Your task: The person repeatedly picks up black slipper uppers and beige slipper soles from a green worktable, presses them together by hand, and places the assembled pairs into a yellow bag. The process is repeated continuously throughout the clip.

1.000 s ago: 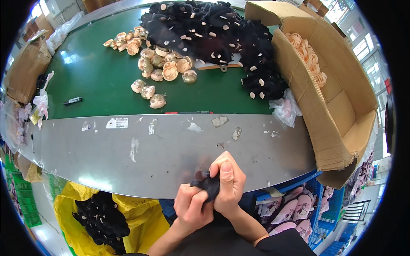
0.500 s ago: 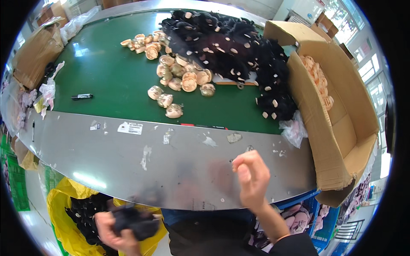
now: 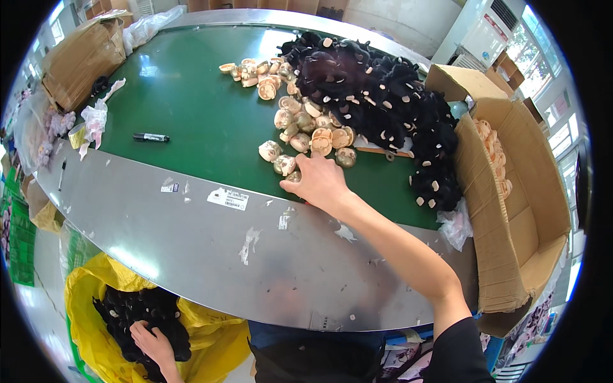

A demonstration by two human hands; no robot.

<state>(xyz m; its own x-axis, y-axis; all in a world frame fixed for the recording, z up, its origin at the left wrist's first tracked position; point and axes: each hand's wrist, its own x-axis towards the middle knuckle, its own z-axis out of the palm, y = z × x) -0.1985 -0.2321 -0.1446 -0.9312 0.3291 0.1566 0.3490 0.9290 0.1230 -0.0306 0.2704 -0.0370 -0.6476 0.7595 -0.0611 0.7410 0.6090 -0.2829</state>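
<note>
My right hand (image 3: 319, 182) reaches across the table edge onto the green surface. Its thumb and fingers close around the nearest small plastic doll head (image 3: 294, 177), mostly covered by the hand. Beside and beyond lie several more pale and gold doll heads (image 3: 286, 119), some showing their hollow orange backs. Low on the left, my left hand (image 3: 153, 345) rests on black fuzzy pieces (image 3: 128, 313) inside a yellow bag (image 3: 214, 322). Its fingers are stretched out and hold nothing that I can see.
A large heap of black fuzzy pieces with pale tabs (image 3: 377, 89) covers the back right. Next to it, an open cardboard box (image 3: 498, 249) holds orange parts (image 3: 490, 150). A black marker (image 3: 151, 137) lies left on the green surface (image 3: 185, 89). A crumpled carton (image 3: 86, 60) stands far left.
My right hand has moved forward from above the metal edge to the nearest doll head. My left hand has let go of a black fuzzy piece in the yellow bag. The view has shifted.
</note>
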